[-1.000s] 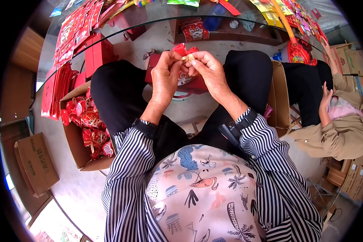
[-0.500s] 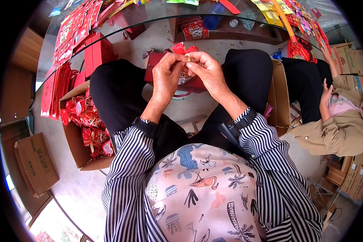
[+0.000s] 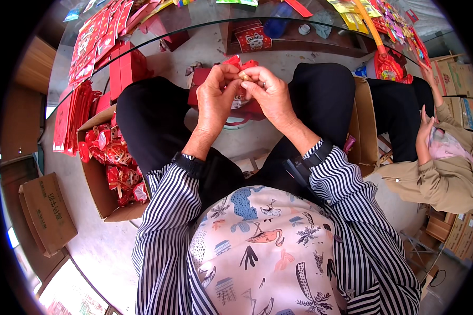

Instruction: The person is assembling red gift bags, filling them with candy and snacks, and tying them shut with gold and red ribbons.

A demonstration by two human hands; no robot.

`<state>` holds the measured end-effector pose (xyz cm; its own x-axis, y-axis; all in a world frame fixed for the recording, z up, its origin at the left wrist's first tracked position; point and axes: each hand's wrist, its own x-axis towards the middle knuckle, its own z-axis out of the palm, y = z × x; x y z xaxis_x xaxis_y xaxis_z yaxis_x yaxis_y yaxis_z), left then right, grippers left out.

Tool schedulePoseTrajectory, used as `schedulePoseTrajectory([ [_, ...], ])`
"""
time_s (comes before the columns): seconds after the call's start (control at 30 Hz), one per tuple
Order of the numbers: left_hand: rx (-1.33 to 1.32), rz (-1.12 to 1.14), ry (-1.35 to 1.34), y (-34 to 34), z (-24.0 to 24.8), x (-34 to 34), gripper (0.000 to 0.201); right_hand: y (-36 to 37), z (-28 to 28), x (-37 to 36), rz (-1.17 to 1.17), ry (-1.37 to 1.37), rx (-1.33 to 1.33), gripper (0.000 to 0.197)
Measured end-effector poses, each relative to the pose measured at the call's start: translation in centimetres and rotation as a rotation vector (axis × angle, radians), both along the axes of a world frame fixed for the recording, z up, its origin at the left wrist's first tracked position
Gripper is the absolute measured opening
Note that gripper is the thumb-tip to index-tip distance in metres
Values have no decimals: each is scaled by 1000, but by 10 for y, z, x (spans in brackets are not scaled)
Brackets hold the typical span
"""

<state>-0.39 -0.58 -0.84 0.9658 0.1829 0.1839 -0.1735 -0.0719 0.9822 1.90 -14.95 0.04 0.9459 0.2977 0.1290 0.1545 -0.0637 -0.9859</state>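
Between my knees stands a red printed gift bag (image 3: 239, 100), its gathered red top (image 3: 240, 61) sticking up beyond my fingers. My left hand (image 3: 217, 97) and my right hand (image 3: 270, 97) meet at the bag's neck, both closed in a pinch. A small gold tie (image 3: 244, 76) shows between the fingertips; how it is wound is too small to tell. Part of the bag's body is hidden behind my hands. A red box (image 3: 195, 86) lies under and behind the bag.
On my left, an open carton (image 3: 95, 184) holds several filled red bags (image 3: 118, 153). Flat red packets (image 3: 95, 42) lie on the glass table (image 3: 199, 23) ahead. Another carton (image 3: 367, 126) stands by my right knee. A co-worker (image 3: 431, 157) sits at the right.
My fingertips have shifted slightly at the bag's neck, and the gold tie sits a little differently between them. The co-worker's arms at the right have moved slightly.
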Motion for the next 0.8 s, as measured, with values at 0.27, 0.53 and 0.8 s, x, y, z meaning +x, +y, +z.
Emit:
schedulePoseTrajectory([
  [0.27, -70, -22, 18, 0, 1, 2, 19, 3, 6, 0, -22, -56, 6, 25],
  [0.53, -70, -21, 3, 1, 2, 1, 20, 0, 0, 1, 4, -217, -112, 24],
  [0.8, -25, -63, 36, 3, 8, -4, 19, -2, -1, 1, -29, -356, -161, 20],
])
